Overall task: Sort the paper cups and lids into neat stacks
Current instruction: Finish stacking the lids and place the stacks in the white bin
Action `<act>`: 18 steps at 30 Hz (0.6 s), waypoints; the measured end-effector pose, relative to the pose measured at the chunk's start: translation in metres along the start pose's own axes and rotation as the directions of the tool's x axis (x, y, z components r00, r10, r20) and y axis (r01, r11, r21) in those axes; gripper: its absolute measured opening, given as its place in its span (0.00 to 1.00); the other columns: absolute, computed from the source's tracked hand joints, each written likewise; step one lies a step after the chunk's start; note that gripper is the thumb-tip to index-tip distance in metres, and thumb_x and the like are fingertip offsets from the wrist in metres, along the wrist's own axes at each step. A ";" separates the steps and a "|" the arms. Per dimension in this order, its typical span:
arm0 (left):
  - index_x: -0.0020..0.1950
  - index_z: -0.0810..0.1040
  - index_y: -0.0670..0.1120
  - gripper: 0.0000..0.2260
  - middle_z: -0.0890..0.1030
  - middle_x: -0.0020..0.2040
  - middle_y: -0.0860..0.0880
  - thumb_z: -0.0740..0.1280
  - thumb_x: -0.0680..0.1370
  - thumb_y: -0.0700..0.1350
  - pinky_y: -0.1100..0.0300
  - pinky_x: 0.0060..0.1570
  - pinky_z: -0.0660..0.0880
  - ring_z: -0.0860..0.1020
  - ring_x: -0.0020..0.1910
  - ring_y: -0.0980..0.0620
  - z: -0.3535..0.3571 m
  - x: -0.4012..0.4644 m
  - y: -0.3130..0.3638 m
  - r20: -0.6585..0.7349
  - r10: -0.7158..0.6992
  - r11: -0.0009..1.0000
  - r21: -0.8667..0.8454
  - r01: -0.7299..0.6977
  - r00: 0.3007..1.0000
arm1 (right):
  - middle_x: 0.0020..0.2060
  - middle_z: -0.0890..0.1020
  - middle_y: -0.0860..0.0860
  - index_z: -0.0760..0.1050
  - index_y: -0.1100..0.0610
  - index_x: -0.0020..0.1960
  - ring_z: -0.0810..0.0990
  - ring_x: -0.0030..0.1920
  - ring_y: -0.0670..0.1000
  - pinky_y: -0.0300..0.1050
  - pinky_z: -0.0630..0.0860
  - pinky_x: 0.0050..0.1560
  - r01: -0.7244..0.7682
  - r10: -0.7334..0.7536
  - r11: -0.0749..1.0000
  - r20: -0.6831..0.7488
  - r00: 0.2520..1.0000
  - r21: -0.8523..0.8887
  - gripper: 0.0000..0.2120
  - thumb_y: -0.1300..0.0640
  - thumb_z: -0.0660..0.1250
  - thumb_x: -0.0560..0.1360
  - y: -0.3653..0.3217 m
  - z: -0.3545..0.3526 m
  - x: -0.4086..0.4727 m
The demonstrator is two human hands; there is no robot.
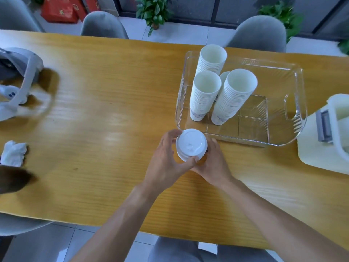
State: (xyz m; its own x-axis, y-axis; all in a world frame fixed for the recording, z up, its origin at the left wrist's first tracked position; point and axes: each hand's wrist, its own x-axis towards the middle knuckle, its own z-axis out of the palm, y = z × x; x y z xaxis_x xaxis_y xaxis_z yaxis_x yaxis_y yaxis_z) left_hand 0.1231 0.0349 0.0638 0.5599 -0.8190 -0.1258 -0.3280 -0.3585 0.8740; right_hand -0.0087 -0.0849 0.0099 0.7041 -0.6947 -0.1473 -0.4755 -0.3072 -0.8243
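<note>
Both hands, left hand (164, 157) and right hand (213, 163), grasp a white lid stack (191, 144) just at six o'clock of the clear tray (290, 103); likely squaring it, then setting it beside the cup stacks (205, 93).

A white lid stack (191, 144) stands near the table's front edge; white paper cup stacks (204, 95) stand upright in the clear tray's (294, 129) left half.

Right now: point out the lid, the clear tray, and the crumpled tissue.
lid (191, 143): head view, centre of its white top.
clear tray (295, 95): head view, right wall by the handle cutout.
crumpled tissue (13, 153): head view, middle of the wad.
</note>
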 end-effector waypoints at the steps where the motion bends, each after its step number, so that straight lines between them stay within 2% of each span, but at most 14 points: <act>1: 0.71 0.67 0.54 0.34 0.74 0.67 0.61 0.80 0.70 0.54 0.51 0.63 0.78 0.73 0.69 0.59 0.004 0.000 0.007 0.000 0.018 1.000 -0.024 -0.018 1.000 | 0.62 0.72 0.43 0.69 0.48 0.73 0.72 0.63 0.40 0.40 0.73 0.64 -0.003 0.004 0.999 -0.004 1.000 0.037 0.43 0.42 0.80 0.62 0.000 -0.010 -0.004; 4: 0.71 0.67 0.50 0.34 0.74 0.67 0.59 0.81 0.71 0.50 0.56 0.65 0.77 0.72 0.71 0.59 0.021 0.000 0.034 0.002 0.094 0.992 -0.089 -0.093 0.996 | 0.63 0.75 0.46 0.72 0.47 0.71 0.77 0.62 0.42 0.41 0.77 0.62 0.012 -0.009 0.995 -0.032 0.999 0.096 0.40 0.41 0.79 0.62 0.002 -0.046 -0.016; 7: 0.73 0.66 0.50 0.35 0.75 0.69 0.60 0.81 0.72 0.48 0.61 0.64 0.76 0.72 0.72 0.58 0.041 0.004 0.069 0.053 0.182 0.977 -0.118 -0.175 0.982 | 0.62 0.75 0.45 0.70 0.37 0.67 0.78 0.60 0.40 0.37 0.77 0.60 0.038 -0.031 0.994 -0.066 0.997 0.107 0.35 0.50 0.82 0.65 0.002 -0.090 -0.030; 9: 0.76 0.65 0.51 0.36 0.73 0.71 0.61 0.80 0.73 0.50 0.58 0.65 0.76 0.71 0.73 0.56 0.056 0.007 0.092 0.093 0.237 0.966 -0.126 -0.224 0.967 | 0.63 0.74 0.44 0.67 0.33 0.66 0.77 0.61 0.38 0.33 0.76 0.60 0.043 -0.036 0.996 -0.087 0.996 0.076 0.38 0.56 0.83 0.67 0.004 -0.122 -0.038; 11: 0.78 0.64 0.54 0.36 0.71 0.73 0.60 0.77 0.75 0.54 0.52 0.66 0.76 0.71 0.74 0.56 0.072 0.011 0.115 0.135 0.285 0.956 -0.106 -0.273 0.949 | 0.64 0.73 0.44 0.67 0.35 0.69 0.77 0.61 0.38 0.33 0.76 0.60 0.020 -0.015 0.999 -0.092 0.996 0.051 0.38 0.54 0.83 0.68 0.009 -0.155 -0.047; 13: 0.78 0.64 0.54 0.34 0.71 0.73 0.59 0.75 0.76 0.56 0.51 0.65 0.76 0.71 0.73 0.55 0.090 0.015 0.140 0.172 0.332 0.942 -0.106 -0.318 0.927 | 0.64 0.73 0.44 0.68 0.41 0.71 0.78 0.62 0.40 0.38 0.77 0.61 0.000 0.004 0.999 -0.110 0.994 0.039 0.38 0.52 0.83 0.68 0.016 -0.187 -0.056; 15: 0.77 0.66 0.52 0.33 0.72 0.72 0.57 0.76 0.76 0.54 0.54 0.63 0.78 0.72 0.72 0.55 0.108 0.018 0.163 0.185 0.360 0.931 -0.131 -0.340 0.914 | 0.65 0.74 0.44 0.68 0.45 0.74 0.79 0.62 0.43 0.43 0.78 0.62 -0.002 0.006 1.000 -0.152 0.988 0.025 0.39 0.51 0.83 0.67 0.024 -0.217 -0.066; 18: 0.74 0.68 0.50 0.31 0.75 0.68 0.58 0.78 0.75 0.49 0.61 0.59 0.78 0.74 0.69 0.58 0.138 0.022 0.196 0.196 0.375 0.921 -0.192 -0.340 0.906 | 0.66 0.75 0.45 0.68 0.46 0.75 0.79 0.63 0.45 0.44 0.78 0.63 0.010 0.003 0.998 -0.201 0.980 0.063 0.40 0.53 0.82 0.67 0.034 -0.259 -0.080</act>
State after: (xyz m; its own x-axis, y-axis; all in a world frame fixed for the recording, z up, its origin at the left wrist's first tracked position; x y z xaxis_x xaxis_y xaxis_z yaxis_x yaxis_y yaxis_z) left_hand -0.0345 -0.1152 0.1678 0.2349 -0.9644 0.1218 -0.3462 0.0341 0.9375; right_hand -0.2179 -0.2088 0.1350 0.5820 -0.8124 -0.0367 -0.4342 -0.2722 -0.8587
